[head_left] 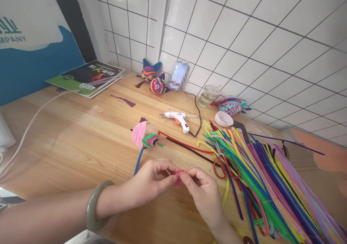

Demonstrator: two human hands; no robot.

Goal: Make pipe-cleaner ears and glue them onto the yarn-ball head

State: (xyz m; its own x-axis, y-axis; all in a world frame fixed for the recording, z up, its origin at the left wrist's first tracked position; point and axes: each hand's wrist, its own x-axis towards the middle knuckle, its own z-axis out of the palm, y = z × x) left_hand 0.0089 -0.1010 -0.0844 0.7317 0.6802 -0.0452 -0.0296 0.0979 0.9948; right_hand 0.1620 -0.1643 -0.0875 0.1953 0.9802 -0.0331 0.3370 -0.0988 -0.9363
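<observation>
Over the near part of the wooden table, my left hand (153, 182) and my right hand (202, 190) meet, both pinching a small bent piece of pink pipe cleaner (178, 181). My fingers cover part of it, so its full shape is hidden. Just beyond my left hand lies a half-wrapped ball ornament (139, 134) with pink pipe cleaner on one side and a green-rimmed eye shape on the other. A blue pipe cleaner (138, 161) rests between that ball and my left hand. Right of my hands, red-handled scissors (222, 162) lie on the pipe cleaners.
A large bundle of coloured pipe cleaners (260, 179) fills the right side. Behind are a white glue gun (176, 118) with a cord, a pink bowl (224, 118), a glass jar (208, 96) and finished ornaments (158, 85). A magazine (89, 76) lies at the back left.
</observation>
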